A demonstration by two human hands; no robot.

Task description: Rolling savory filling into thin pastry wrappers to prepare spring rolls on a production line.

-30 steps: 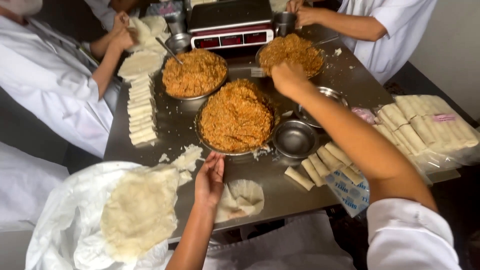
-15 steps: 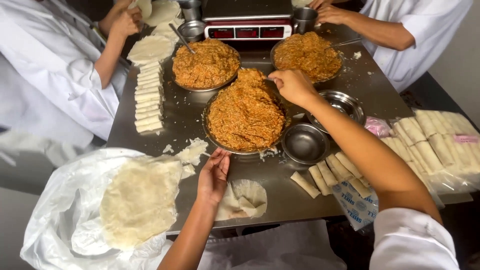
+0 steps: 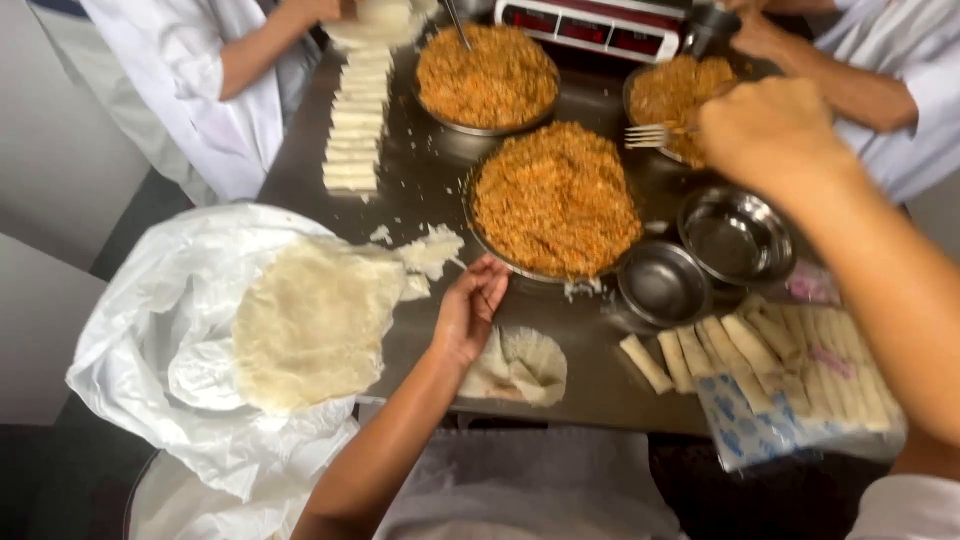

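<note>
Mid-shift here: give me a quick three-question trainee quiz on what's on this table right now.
1. True or false: the left hand rests on a thin wrapper at the table edge.
2. What does the right hand hold? A) fork B) ladle C) knife
3. How many bowls of orange filling stand on the table?

Key: 1 true; 2 A; 3 three.

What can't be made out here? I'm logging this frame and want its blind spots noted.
Head view only:
- Right hand: blurred; its grip on the metal fork is unclear.
- Thin pale wrapper sheet: partly under the left hand.
- Red-fronted scale: cut off by the top edge.
</note>
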